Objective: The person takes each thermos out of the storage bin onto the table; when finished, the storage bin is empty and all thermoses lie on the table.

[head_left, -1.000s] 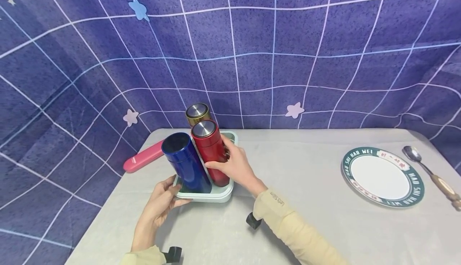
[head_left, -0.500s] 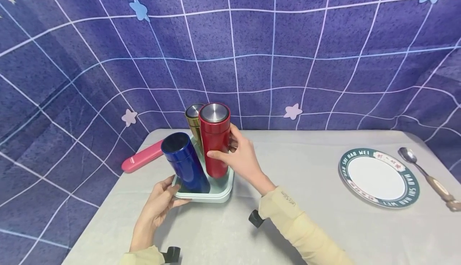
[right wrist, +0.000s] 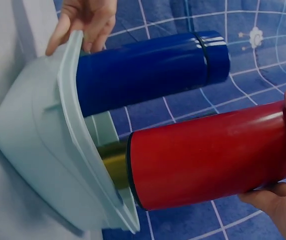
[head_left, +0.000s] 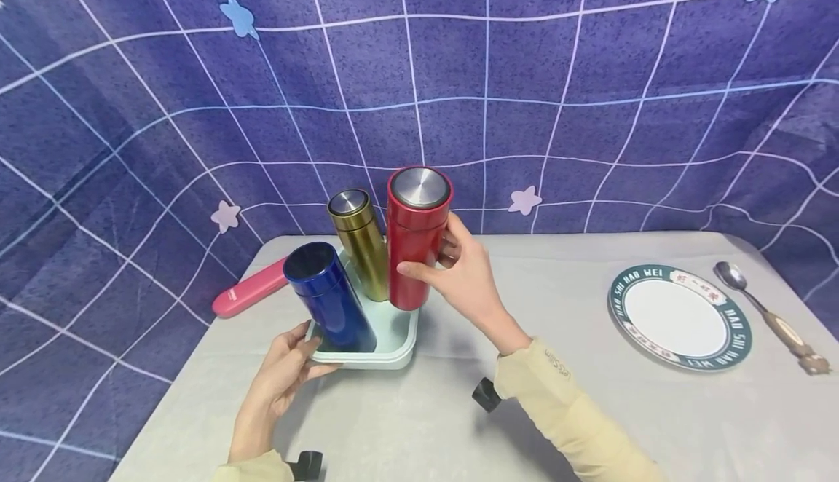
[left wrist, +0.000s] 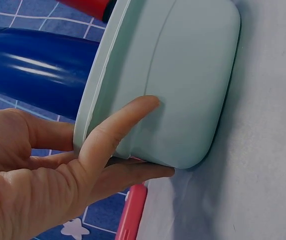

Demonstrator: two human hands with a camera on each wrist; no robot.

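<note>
The right hand (head_left: 468, 278) grips the upright red flask (head_left: 415, 238) just above the tray (head_left: 393, 336), beside the gold flask (head_left: 360, 245) and blue flask (head_left: 328, 300), while the left hand (head_left: 282, 373) pinches the tray's near corner.

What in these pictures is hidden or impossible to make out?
- Gold flask: its foot, head view, behind the blue flask and the tray rim.
- Pink case: one end, head view, behind the blue flask.
- Right hand: mostly cut off by the right wrist view's edge.
- Plate lettering: too small to read fully.
</note>
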